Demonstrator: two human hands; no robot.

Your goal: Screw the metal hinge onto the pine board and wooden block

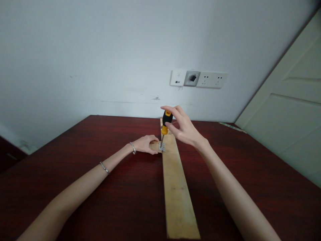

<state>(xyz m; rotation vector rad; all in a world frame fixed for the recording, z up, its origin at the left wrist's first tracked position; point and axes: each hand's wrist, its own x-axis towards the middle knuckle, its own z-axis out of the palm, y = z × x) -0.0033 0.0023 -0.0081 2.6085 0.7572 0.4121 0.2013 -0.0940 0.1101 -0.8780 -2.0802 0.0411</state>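
My right hand (184, 127) grips the black and yellow handle of a screwdriver (167, 119) between thumb and fingers. The screwdriver stands nearly upright, and its thin shaft points down at a small metal hinge (162, 146). That hinge bridges a small wooden block (154, 146) and the left edge of a long wooden board (178, 187). Around the block, the thumb and fingers of my left hand (145, 144) are closed, pressing it beside the board. Where exactly the tip meets the hinge is too small to make out.
The board lies lengthwise on a dark red wooden table (120, 201), its far end close to the white wall. Sockets and a switch plate (212, 80) are on that wall. A pale panelled door (288, 110) stands at the right, near a thin strip (232, 127) on the table's back edge.
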